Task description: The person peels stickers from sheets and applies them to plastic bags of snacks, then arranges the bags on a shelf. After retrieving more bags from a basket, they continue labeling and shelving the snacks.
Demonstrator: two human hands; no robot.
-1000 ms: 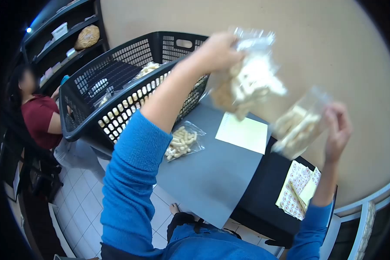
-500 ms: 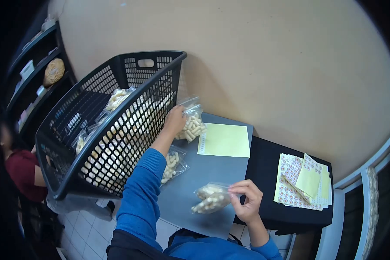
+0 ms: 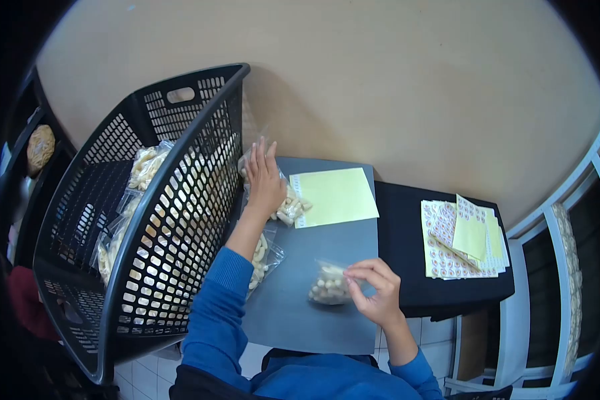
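Observation:
My left hand (image 3: 265,181) lies with its fingers stretched out over a clear plastic bag of pale finger-shaped pieces (image 3: 291,208). That bag leans by the black basket and overlaps the edge of a yellow sheet (image 3: 337,197). Between thumb and fingertips, my right hand (image 3: 376,291) pinches the edge of a smaller-looking clear bag of pale pieces (image 3: 329,285), which is over the grey table (image 3: 313,327). Another filled bag (image 3: 263,260) rests partly behind my left forearm, beside the basket.
The tall black basket (image 3: 150,240) holds several filled bags (image 3: 150,165) on the left. At right, sheets of round stickers (image 3: 440,257) lie on a black-covered table (image 3: 407,287). A beige wall stands behind; a person's dark red sleeve (image 3: 30,303) shows at far left.
My left hand has gone from gripping the bag's top to lying flat over it. The bag in my right hand has turned. The view has shifted, and the person at left is less visible.

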